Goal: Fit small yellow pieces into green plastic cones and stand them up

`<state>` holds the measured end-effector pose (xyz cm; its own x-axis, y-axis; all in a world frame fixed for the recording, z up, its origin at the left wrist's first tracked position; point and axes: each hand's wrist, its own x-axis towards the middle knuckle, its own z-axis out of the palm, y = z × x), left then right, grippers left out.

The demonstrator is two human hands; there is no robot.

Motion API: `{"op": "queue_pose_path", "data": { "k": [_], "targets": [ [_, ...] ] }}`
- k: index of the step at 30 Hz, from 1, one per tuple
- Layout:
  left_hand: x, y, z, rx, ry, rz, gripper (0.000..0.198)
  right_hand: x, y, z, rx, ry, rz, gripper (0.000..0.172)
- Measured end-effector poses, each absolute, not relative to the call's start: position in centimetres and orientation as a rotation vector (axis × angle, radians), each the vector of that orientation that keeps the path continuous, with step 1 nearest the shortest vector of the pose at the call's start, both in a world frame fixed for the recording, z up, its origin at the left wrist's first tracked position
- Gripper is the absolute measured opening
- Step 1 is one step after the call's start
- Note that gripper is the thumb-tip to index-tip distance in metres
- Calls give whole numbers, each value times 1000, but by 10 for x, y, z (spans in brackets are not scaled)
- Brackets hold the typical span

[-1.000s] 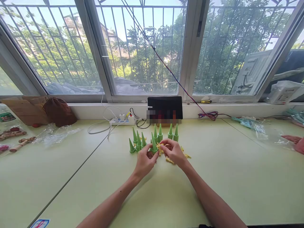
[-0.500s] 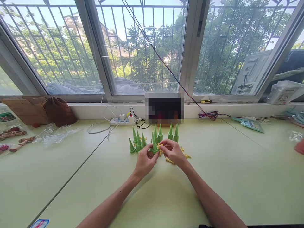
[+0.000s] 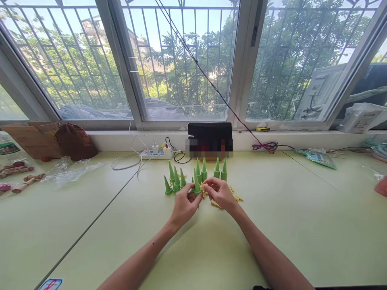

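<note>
Several green plastic cones [image 3: 202, 171] stand upright in a cluster on the pale green table [image 3: 193, 249]. My left hand [image 3: 184, 206] is closed around the base of one green cone [image 3: 196, 185] at the front of the cluster. My right hand [image 3: 222, 194] pinches a small yellow piece [image 3: 203, 188] right beside that cone. More small yellow pieces [image 3: 237, 198] lie scattered on the table by my right hand.
A dark screen [image 3: 210, 139] leans on the sill behind the cones, with a power strip and white cables [image 3: 154, 153] to its left. Wooden toys [image 3: 21, 177], plastic wrap and a brown bag [image 3: 75, 141] lie far left. Another person's hand [image 3: 381, 186] shows at the right edge.
My hands have stayed almost still at the cone. The other person's hand at the right edge has drawn back out of view, and the plastic wrap there moved with it.
</note>
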<state>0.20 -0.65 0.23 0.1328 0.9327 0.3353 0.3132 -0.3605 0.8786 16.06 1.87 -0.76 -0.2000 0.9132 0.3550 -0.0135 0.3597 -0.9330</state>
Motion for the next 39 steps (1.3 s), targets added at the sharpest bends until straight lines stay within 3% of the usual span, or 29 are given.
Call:
{"op": "queue_pose_path", "data": {
  "k": [39],
  "targets": [
    [4,-10,8,1723,1176,1233,25,160,19,-9,-844,-1508,1068,29]
  ]
}}
